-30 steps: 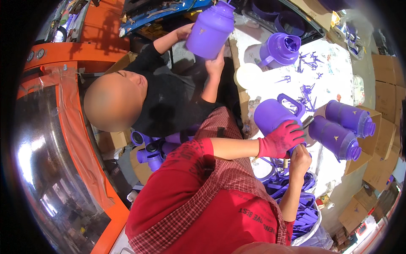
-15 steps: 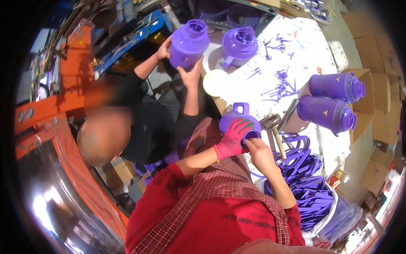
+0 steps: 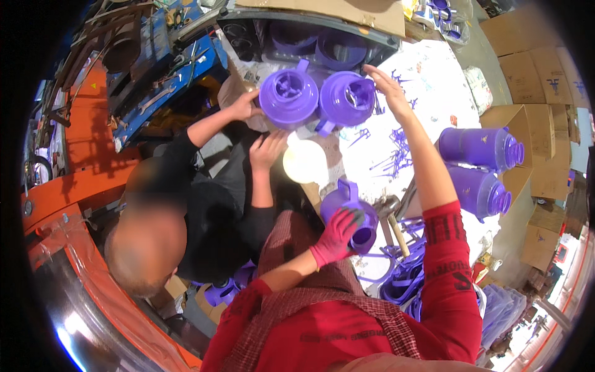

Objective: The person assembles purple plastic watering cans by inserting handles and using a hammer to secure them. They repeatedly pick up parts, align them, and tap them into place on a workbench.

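My left hand (image 3: 339, 235), in a red and grey glove, is wrapped round a purple thermos jug (image 3: 333, 202) lying tilted in front of me, its round opening turned toward me. My bare right hand (image 3: 389, 93) reaches far over the table, fingers stretched out, at the right side of a second purple jug (image 3: 334, 96) that stands upright. Whether the fingertips touch it I cannot tell. Beside it stands another purple jug (image 3: 288, 115); a co-worker's hand (image 3: 246, 105) is at its left side and their other hand (image 3: 269, 147) is just below it.
Two purple jugs (image 3: 471, 149) lie at the right near cardboard boxes (image 3: 524, 180). A hammer (image 3: 396, 232) lies beside my jug, above a heap of purple handles (image 3: 403, 279). Small purple pieces (image 3: 393, 155) are scattered on the white table cover. A cream disc (image 3: 305, 161) sits between me and the co-worker.
My right hand has left the opening of my jug and stretched forward to the far jug. The co-worker has set the jug they held upright beside it.
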A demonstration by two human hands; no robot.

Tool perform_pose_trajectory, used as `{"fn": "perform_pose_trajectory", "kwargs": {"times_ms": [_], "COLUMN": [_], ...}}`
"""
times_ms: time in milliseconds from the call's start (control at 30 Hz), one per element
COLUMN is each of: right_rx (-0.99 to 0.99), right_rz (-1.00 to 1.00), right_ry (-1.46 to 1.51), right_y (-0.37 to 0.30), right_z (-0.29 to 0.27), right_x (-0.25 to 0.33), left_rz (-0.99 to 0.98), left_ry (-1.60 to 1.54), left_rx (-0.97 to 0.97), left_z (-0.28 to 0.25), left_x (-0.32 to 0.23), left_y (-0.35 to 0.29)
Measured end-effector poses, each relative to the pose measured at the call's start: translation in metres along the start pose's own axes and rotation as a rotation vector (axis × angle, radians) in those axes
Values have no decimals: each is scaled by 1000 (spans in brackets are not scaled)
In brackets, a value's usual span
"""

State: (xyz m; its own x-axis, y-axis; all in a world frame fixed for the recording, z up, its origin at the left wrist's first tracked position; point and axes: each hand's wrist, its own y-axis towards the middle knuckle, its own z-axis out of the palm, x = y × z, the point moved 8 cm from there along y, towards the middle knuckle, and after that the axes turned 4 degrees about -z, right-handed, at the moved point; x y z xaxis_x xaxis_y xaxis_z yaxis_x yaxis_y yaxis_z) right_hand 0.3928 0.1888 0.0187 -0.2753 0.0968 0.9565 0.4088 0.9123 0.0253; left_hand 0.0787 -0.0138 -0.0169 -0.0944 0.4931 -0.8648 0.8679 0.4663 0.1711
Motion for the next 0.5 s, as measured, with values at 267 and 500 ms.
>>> {"fn": "perform_pose_trajectory", "kwargs": {"times_ms": [267, 500], "right_rx": [215, 466], "right_rz": [-2, -415], "right_ry": [-690, -1576], "right_y": [78, 102], "right_z": [15, 57], "right_x": [-51, -88], "left_rz": [195, 203], "left_ry": [-71, -50], "left_rx": [201, 153], "left_z": [-11, -3], "left_x": [-15, -14], "left_y": [15, 10]}}
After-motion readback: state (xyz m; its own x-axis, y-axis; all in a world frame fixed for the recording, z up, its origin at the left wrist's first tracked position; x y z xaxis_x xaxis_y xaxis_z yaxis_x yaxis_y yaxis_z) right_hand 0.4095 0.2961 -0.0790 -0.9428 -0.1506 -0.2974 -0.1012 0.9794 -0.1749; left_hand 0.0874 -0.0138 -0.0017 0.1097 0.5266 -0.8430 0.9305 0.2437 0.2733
